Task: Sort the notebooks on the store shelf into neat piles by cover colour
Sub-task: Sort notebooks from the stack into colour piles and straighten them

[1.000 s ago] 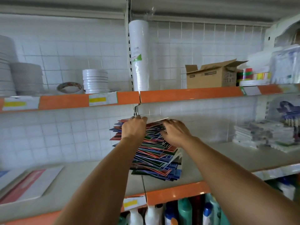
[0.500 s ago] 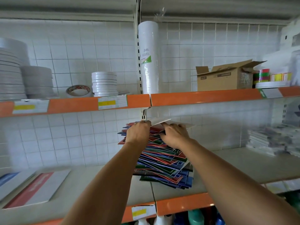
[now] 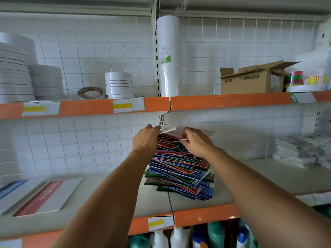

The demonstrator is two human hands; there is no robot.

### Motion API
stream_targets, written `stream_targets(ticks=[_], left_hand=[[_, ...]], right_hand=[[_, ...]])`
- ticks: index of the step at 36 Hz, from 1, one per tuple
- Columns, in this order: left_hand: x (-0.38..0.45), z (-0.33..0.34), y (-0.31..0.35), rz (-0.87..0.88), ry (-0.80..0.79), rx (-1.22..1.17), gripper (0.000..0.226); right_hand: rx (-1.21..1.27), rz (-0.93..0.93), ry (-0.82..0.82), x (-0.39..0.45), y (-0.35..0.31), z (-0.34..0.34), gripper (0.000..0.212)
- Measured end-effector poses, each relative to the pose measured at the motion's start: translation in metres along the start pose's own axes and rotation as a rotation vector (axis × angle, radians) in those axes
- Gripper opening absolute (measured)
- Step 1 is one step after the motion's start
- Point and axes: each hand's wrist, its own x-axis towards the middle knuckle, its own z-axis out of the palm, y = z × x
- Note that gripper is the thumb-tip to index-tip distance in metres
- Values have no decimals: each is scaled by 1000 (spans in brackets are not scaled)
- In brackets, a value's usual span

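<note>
A tall, ragged stack of notebooks (image 3: 179,167) in red, green and blue covers stands near the front edge of the middle shelf (image 3: 107,203), the covers fanned at differing angles with their long sides running roughly left to right. Both hands reach to its top: the left hand (image 3: 146,138) grips a pale notebook (image 3: 167,128) at the left side, and the right hand (image 3: 196,142) pinches the edge of the uppermost covers.

Cardboard box (image 3: 250,81) above; tape rolls (image 3: 119,85) left.

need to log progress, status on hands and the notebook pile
Left hand and right hand both gripping the top of the messy mixed-colour notebook stack. No colour piles yet. Nothing in the way.
</note>
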Motion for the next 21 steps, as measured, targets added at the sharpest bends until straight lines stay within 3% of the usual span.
stream_targets(ticks=[2, 6, 14, 21], left_hand=[[-3, -2, -3, -7, 12, -1, 51], [-10, -8, -8, -37, 26, 2, 42], [-38, -23, -22, -169, 36, 48, 48], [-76, -32, -46, -314, 32, 56, 67]], right_hand=[[4, 18, -28, -3, -1, -3, 27], [7, 7, -7, -7, -3, -11, 55], [-230, -150, 42, -28, -13, -24, 76], [-271, -307, 13, -32, -33, -11, 69]])
